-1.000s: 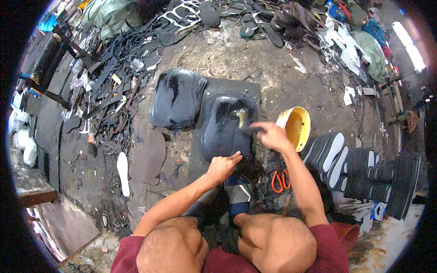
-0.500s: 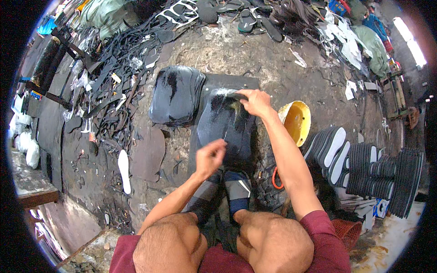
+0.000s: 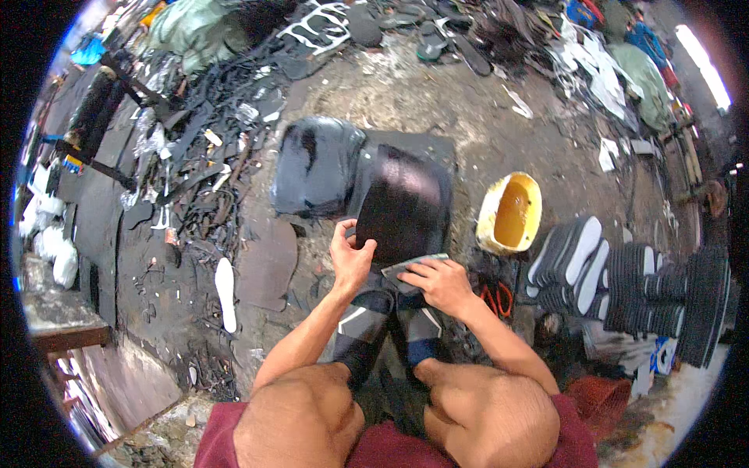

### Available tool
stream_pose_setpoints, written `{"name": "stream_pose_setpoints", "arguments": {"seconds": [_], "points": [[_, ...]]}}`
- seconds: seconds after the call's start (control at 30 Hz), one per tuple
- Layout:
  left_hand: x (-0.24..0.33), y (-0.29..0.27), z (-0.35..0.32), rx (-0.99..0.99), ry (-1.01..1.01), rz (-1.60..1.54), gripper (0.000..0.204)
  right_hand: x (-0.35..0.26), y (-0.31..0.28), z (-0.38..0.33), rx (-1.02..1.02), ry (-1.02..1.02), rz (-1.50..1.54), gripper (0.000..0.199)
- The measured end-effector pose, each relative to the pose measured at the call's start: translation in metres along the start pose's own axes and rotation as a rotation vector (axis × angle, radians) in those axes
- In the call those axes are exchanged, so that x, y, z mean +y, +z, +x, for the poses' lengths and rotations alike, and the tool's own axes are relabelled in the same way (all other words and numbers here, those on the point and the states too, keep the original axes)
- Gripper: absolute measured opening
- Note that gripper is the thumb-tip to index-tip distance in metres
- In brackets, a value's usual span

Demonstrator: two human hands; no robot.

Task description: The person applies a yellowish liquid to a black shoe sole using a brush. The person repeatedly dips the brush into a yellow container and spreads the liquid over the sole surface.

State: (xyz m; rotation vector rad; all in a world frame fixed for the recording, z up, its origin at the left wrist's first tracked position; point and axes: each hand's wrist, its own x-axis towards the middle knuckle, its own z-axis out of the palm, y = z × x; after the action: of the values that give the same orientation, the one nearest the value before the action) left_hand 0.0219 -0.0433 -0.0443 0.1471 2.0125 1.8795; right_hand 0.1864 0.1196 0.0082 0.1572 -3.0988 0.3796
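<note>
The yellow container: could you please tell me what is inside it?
Inside the yellow container is an amber substance, apparently liquid. Whatever lies beneath its surface is covered and cannot be seen.

One glossy black sheet lay on a dark mat. Left hand, fingers curled, stood at the sheet's lower left edge, contact unclear. Right hand gripped a thin flat grey piece at the near edge. One stack of black sheets sat just left. One yellow tub, amber liquid inside, stood right; orange-handled scissors lay nearer. Black soles, some white-topped, filled the far right.
</note>
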Motion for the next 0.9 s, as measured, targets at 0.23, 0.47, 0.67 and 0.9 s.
{"name": "stream_pose_setpoints", "arguments": {"seconds": [0.23, 0.47, 0.67, 0.9], "points": [[0.016, -0.093, 0.152, 0.306, -0.004, -0.173, 0.063, -0.009, -0.048, 0.004, 0.315, 0.163, 0.328, 0.061], [-0.031, -0.134, 0.197, 0.415, -0.257, -0.125, 0.068, 0.014, -0.069, 0.034, 0.517, 0.296, 0.368, 0.044], [0.005, -0.131, 0.152, 0.468, 0.328, 0.976, 0.066, 0.061, -0.064, 0.077, 0.512, 0.493, 0.429, 0.039], [-0.018, -0.004, -0.024, -0.685, 0.800, 0.968, 0.054, 0.115, -0.008, 0.166, 0.064, 0.729, 0.063, 0.036]]}}
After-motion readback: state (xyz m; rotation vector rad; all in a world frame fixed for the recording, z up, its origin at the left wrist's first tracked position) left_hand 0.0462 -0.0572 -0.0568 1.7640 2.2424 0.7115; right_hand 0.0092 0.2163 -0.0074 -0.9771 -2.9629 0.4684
